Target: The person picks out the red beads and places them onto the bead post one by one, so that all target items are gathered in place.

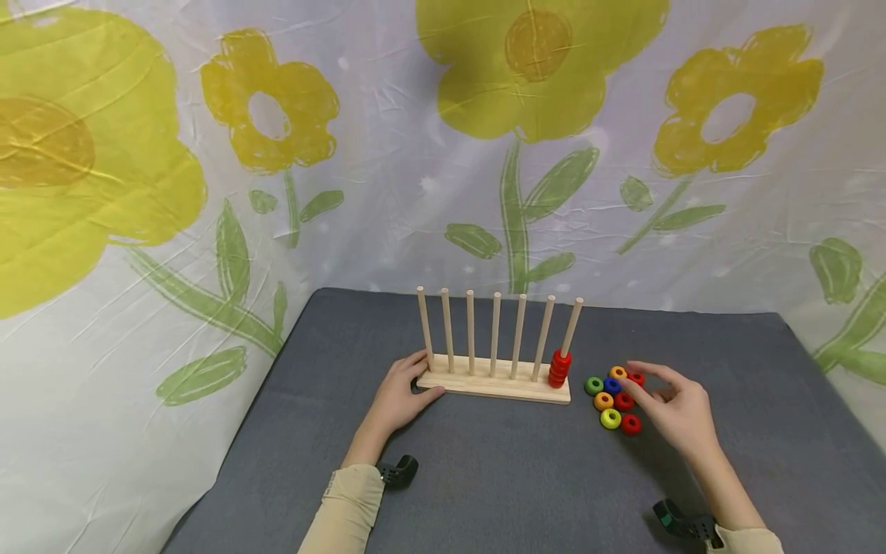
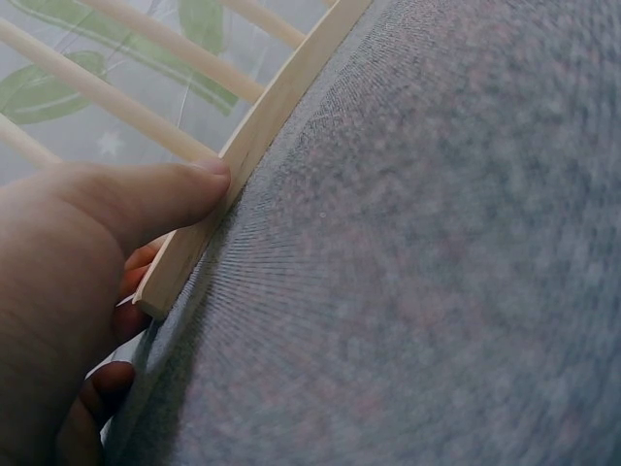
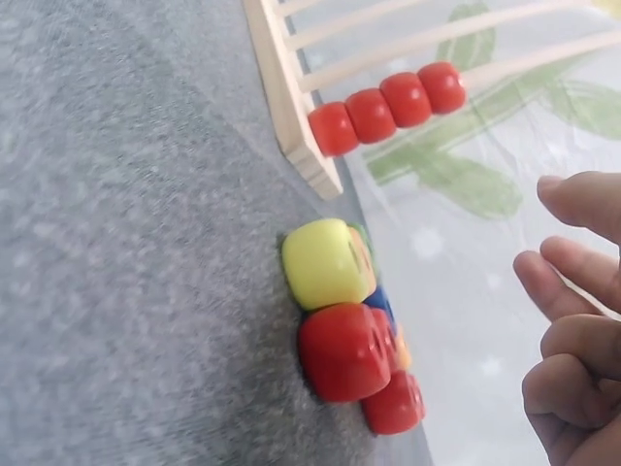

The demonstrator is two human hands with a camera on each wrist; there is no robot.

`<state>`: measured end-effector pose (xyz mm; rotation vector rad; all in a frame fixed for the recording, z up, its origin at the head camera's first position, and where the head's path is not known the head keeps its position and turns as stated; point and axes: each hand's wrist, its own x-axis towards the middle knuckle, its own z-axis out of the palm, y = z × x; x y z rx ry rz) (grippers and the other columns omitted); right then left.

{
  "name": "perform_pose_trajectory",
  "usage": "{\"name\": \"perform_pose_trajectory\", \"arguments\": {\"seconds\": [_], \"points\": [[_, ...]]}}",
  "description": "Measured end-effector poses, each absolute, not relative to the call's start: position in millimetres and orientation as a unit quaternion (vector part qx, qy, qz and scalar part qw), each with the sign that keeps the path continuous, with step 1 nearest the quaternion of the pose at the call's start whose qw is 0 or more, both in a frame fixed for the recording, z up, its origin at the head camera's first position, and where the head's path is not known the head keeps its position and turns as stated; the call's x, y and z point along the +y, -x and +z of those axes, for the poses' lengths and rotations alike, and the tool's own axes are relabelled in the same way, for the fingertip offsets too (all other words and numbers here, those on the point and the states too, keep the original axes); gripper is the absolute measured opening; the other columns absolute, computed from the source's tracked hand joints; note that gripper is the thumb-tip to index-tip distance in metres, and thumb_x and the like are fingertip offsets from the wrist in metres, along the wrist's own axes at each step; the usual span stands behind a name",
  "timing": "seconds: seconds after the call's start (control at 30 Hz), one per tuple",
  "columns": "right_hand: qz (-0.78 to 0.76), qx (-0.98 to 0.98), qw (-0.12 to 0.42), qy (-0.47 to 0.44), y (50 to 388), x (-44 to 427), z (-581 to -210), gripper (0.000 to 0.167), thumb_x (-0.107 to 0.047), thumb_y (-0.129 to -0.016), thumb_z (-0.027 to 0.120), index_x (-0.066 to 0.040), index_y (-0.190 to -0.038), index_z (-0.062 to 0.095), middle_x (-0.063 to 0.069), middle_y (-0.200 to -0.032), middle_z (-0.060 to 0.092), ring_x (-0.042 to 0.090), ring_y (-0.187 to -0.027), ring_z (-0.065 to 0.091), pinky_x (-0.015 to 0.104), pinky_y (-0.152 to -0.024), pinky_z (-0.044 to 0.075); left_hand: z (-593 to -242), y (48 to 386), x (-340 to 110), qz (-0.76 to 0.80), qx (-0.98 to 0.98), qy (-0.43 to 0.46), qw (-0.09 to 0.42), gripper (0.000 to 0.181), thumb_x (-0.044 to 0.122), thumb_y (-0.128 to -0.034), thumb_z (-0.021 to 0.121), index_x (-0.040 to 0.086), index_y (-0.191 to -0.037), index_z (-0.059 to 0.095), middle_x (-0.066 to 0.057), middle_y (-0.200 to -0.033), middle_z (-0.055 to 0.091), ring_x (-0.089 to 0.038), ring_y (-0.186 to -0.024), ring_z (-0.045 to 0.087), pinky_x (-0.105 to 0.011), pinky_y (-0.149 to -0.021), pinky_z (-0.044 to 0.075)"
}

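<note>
A wooden base (image 1: 494,387) carries a row of upright pegs; several red beads (image 1: 559,369) are stacked on the rightmost one. The left hand (image 1: 398,396) grips the base's left end, its thumb on the front edge in the left wrist view. Right of the base lies a cluster of loose beads: green (image 1: 594,386), blue (image 1: 612,386), orange (image 1: 604,401), yellow (image 1: 611,418) and red (image 1: 631,425). Over the cluster's right side is the right hand (image 1: 681,415), thumb and index finger apart. Nothing shows between these fingers in the right wrist view.
A dark grey cloth (image 1: 505,477) covers the table. Behind it hangs a pale curtain (image 1: 388,192) printed with yellow flowers and green leaves. Each wrist wears a black camera, one at the left (image 1: 398,472) and one at the right (image 1: 681,523).
</note>
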<state>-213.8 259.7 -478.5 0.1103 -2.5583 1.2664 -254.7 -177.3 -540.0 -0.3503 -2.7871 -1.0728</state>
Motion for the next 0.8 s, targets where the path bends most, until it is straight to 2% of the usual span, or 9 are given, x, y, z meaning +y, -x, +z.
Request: {"name": "perform_pose_trajectory", "arguments": {"seconds": [0.17,0.3,0.43,0.47,0.67,0.7,0.8], "points": [[0.441,-0.886,0.137,-0.041,211,264,-483,0.036,-0.026,-0.097,0.081,-0.008,-0.128,0.076,-0.012,-0.06,0.047,0.005,-0.037,0.025,0.03,-0.035,0.028,-541,254,-177,-0.357,-0.925,0.115,0.064,0.069,0.034,-0.096,0.081,0.001,-0.151,0.058,-0.013,-0.162,0.049,-0.039,-0.147,0.046,-0.06,-0.117,0.041],[0.444,-0.885,0.135,-0.042,209,267,-485,0.036,-0.027,-0.098,0.081,-0.009,-0.128,0.075,-0.009,-0.05,0.032,0.004,-0.037,0.023,0.03,-0.034,0.027,-541,254,-177,-0.358,-0.924,0.115,0.067,0.068,0.033,-0.096,0.081,0.001,-0.151,0.058,-0.013,-0.162,0.049,-0.039,-0.147,0.046,-0.061,-0.117,0.041],[0.443,-0.886,0.132,-0.035,205,271,-489,0.036,-0.027,-0.098,0.081,-0.009,-0.128,0.075,-0.009,-0.049,0.029,0.002,-0.038,0.02,0.03,-0.035,0.026,-541,254,-177,-0.356,-0.925,0.116,0.066,0.068,0.033,-0.096,0.081,0.001,-0.151,0.058,-0.013,-0.162,0.049,-0.04,-0.147,0.046,-0.061,-0.117,0.041],[0.442,-0.887,0.132,-0.032,204,272,-491,0.036,-0.027,-0.097,0.081,-0.008,-0.127,0.076,-0.01,-0.051,0.034,0.001,-0.039,0.02,0.03,-0.035,0.026,-541,254,-177,-0.355,-0.925,0.116,0.066,0.068,0.033,-0.096,0.081,0.001,-0.151,0.058,-0.013,-0.162,0.049,-0.04,-0.147,0.045,-0.061,-0.118,0.041],[0.43,-0.893,0.135,-0.005,194,280,-501,0.035,-0.028,-0.097,0.082,-0.008,-0.125,0.076,-0.012,-0.052,0.034,0.001,-0.039,0.02,0.03,-0.035,0.026,-540,255,-177,-0.354,-0.925,0.118,0.067,0.068,0.033,-0.0962,0.081,0.001,-0.151,0.058,-0.013,-0.162,0.049,-0.039,-0.147,0.046,-0.061,-0.117,0.041],[0.428,-0.894,0.132,-0.001,193,281,-502,0.036,-0.029,-0.097,0.082,-0.008,-0.126,0.076,-0.01,-0.05,0.029,0.002,-0.039,0.021,0.03,-0.035,0.026,-540,255,-177,-0.354,-0.925,0.118,0.067,0.068,0.033,-0.0962,0.081,0.001,-0.151,0.058,-0.014,-0.162,0.049,-0.04,-0.147,0.046,-0.061,-0.117,0.041],[0.421,-0.899,0.123,0.01,189,283,-505,0.037,-0.032,-0.098,0.08,-0.01,-0.127,0.076,-0.01,-0.05,0.029,0.003,-0.039,0.022,0.029,-0.035,0.028,-540,254,-178,-0.355,-0.925,0.12,0.067,0.068,0.032,-0.0963,0.081,0.001,-0.152,0.057,-0.014,-0.162,0.049,-0.04,-0.147,0.045,-0.061,-0.117,0.041]]}}
